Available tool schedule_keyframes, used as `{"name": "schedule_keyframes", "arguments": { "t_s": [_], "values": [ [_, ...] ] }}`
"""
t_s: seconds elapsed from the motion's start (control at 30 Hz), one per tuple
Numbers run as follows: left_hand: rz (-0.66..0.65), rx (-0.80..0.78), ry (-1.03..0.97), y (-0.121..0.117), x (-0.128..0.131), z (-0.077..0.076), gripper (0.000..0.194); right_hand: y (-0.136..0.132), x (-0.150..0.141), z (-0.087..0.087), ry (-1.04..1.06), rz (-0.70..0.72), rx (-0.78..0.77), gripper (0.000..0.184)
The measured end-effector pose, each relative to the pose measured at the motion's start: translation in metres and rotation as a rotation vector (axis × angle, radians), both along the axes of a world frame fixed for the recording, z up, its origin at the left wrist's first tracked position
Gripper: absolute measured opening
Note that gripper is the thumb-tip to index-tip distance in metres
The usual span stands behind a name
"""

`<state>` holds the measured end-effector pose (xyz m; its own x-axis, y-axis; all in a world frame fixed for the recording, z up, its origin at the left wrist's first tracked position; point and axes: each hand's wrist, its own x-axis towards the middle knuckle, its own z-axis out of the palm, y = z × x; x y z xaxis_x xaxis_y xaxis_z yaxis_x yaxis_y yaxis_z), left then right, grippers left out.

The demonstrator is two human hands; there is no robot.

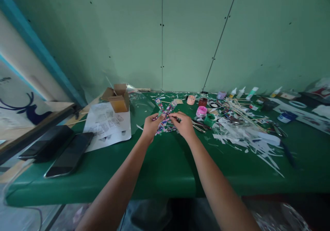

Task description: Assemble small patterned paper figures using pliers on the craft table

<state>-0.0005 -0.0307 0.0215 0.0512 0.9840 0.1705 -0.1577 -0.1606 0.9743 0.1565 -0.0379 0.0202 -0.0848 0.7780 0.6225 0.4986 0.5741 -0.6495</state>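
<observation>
Both my hands meet over the middle of the green table (165, 162). My left hand (152, 124) is closed, pinching colourful patterned strips (165, 112) that cross each other and fan out away from me. My right hand (183, 122) is closed too, its fingertips pinched on the same strips from the right. More patterned pieces (165, 128) lie flat under and between the hands. What exactly the fingertips press is too small to make out.
Left: two dark phones (69, 153), a printed sheet (108, 126), a small open cardboard box (118, 98). Right: small paint pots (201, 111), a green tape roll (210, 119), scissors (199, 126), wooden sticks (242, 112), white paper scraps (247, 140), glue bottles (241, 92). A green wall stands behind.
</observation>
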Motion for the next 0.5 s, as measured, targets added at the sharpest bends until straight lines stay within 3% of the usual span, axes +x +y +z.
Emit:
{"name": "schedule_keyframes", "arguments": {
  "t_s": [0.33, 0.5],
  "values": [
    [0.043, 0.001, 0.048, -0.0016, 0.0002, 0.0013, 0.031, 0.0007, 0.0051, 0.0005, -0.113, 0.02, 0.041, 0.02],
    [0.064, 0.007, 0.085, -0.0018, -0.0003, -0.0002, 0.03, -0.0001, 0.0025, -0.001, -0.002, -0.029, -0.012, 0.015]
  ]
}}
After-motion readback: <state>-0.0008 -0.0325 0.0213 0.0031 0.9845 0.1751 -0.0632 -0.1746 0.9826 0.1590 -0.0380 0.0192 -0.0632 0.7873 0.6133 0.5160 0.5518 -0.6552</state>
